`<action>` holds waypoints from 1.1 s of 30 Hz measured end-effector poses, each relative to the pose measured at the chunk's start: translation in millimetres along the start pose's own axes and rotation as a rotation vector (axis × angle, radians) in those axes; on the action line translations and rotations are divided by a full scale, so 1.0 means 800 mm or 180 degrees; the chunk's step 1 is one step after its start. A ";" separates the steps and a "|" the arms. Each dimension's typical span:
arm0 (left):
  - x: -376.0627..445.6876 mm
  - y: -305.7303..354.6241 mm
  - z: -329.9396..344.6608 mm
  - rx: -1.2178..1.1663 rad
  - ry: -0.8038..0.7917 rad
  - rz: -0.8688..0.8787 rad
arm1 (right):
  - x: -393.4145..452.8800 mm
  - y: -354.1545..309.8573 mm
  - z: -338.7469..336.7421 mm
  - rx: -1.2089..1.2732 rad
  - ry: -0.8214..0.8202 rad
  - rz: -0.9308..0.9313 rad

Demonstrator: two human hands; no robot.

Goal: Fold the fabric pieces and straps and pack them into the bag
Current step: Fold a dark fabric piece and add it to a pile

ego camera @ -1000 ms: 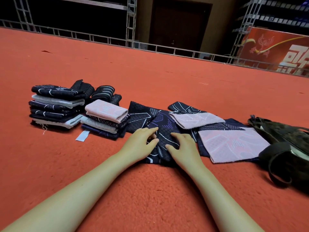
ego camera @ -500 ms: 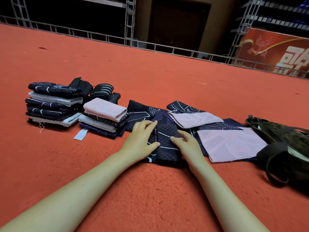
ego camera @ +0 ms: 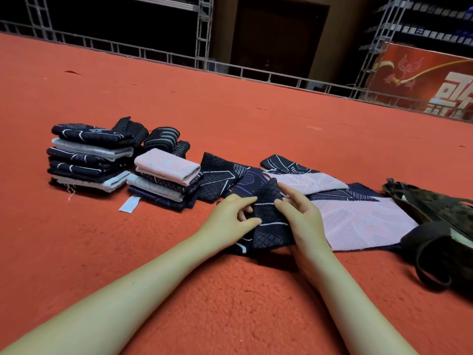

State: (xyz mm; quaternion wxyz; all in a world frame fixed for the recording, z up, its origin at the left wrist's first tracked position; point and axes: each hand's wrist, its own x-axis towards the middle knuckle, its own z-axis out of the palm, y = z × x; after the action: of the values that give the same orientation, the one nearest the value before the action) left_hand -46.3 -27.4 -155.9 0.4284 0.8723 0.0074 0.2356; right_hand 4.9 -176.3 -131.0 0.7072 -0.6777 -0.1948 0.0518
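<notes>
A dark navy patterned fabric piece lies folded on the red carpet in front of me, its far edge lifted. My left hand pinches its left side with curled fingers. My right hand grips its right side, thumb over the cloth. More unfolded pieces spread behind and to the right, among them a large pink one and a smaller pink one. Two stacks of folded pieces stand at the left: a taller dark stack and a lower stack topped with pink. A dark camouflage bag lies at the far right.
Rolled dark straps lie behind the stacks. A small white label lies on the carpet by the lower stack. A metal truss rail bounds the carpet's far edge, with a red banner behind it at the right.
Both hands went from pressing flat on the dark piece to gripping it at its sides, and its far edge has risen off the carpet.
</notes>
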 end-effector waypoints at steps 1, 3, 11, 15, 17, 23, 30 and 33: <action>0.000 0.002 0.003 -0.0204 -0.0058 -0.0085 | 0.000 -0.001 -0.001 0.0068 -0.0064 0.0032; 0.000 0.003 0.006 -0.0611 -0.0157 -0.0223 | -0.002 0.001 0.000 0.0113 -0.0261 0.0177; -0.001 0.028 -0.002 -0.2612 -0.0193 -0.1295 | -0.007 0.011 0.012 -0.0723 -0.0549 0.0236; -0.002 0.035 0.002 -0.3218 0.0127 -0.1394 | -0.010 0.009 0.015 -0.0622 -0.0412 0.0316; -0.003 0.034 0.001 -0.3190 0.0181 -0.1278 | -0.009 0.009 0.015 -0.0536 -0.0389 0.0283; -0.001 0.000 -0.007 0.0551 -0.0038 -0.0617 | -0.010 0.011 0.018 -0.0587 -0.0528 0.0643; 0.002 -0.012 -0.015 0.0970 -0.0149 -0.0669 | -0.015 0.010 0.019 -0.0762 -0.0584 0.0690; 0.001 -0.007 -0.021 0.0758 -0.0032 -0.0563 | -0.018 0.006 0.020 -0.0615 -0.0497 0.0553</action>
State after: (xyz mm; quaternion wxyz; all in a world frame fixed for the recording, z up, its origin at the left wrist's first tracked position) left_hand -51.7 -11.0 -151.1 0.3411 0.9141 0.1100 0.1900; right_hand -12.9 -165.4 -138.4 0.6142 -0.7508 -0.1939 0.1463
